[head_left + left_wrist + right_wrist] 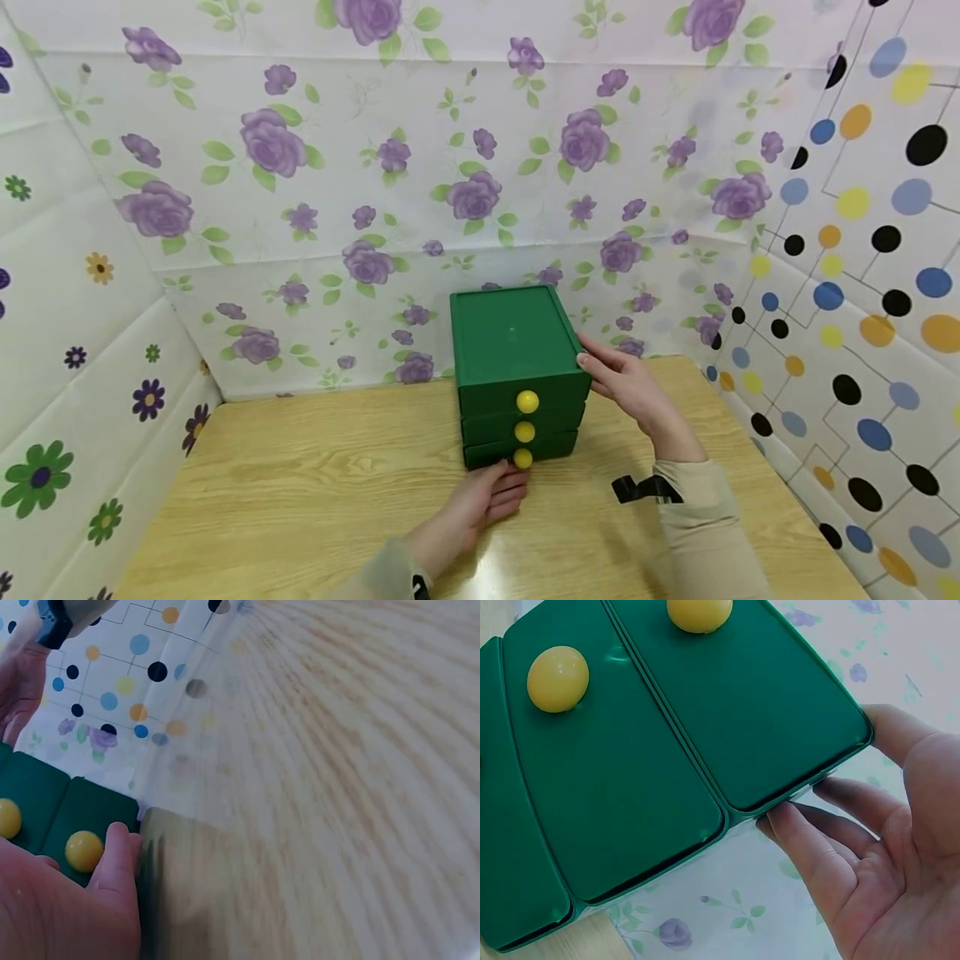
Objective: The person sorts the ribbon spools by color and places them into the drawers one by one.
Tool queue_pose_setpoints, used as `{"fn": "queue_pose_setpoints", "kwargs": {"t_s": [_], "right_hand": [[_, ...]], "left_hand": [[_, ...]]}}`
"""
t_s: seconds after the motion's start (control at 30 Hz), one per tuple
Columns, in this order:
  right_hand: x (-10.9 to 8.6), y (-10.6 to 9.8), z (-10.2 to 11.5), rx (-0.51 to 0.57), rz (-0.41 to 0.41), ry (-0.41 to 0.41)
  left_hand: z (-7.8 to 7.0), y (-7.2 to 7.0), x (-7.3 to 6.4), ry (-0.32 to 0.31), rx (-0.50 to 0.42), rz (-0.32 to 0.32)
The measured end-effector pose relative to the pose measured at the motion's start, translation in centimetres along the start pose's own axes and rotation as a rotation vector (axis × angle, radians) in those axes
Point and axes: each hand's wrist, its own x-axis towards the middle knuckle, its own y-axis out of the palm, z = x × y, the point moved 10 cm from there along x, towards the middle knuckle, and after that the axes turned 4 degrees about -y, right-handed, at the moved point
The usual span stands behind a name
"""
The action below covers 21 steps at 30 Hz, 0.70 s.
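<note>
A green three-drawer box with a yellow round knob on each drawer stands on the wooden table. At its lowest drawer is my left hand, palm turned sideways and fingers extended. In the left wrist view, the fingers lie right beside the bottom knob, on the side toward the table. My right hand rests against the right side of the box near the top front corner. Up close, its thumb is at the top edge and the fingertips touch the side wall. All three drawers appear closed.
The wooden table reaches back to a wall sheet with purple flowers, close behind the box. A dotted sheet borders the right side, and a flowered sheet the left. A black strap hangs at the right wrist.
</note>
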Motion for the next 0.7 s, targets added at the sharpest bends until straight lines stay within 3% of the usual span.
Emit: {"fn": "queue_pose_setpoints", "kwargs": {"t_s": [0.13, 0.5, 0.7], "right_hand": [[-0.4, -0.6, -0.1, -0.015, -0.013, 0.004], [-0.6, -0.8, 0.3, -0.042, -0.003, 0.003], [-0.8, -1.0, 0.5, -0.045, -0.009, 0.003]], "left_hand": [[-0.8, -1.2, -1.1, -0.013, -0.002, 0.027], [-3.0, -5.5, -3.7, 0.041, 0.008, 0.032], [-4.1, -7.6, -5.3, 0.063, 0.043, 0.002]]}}
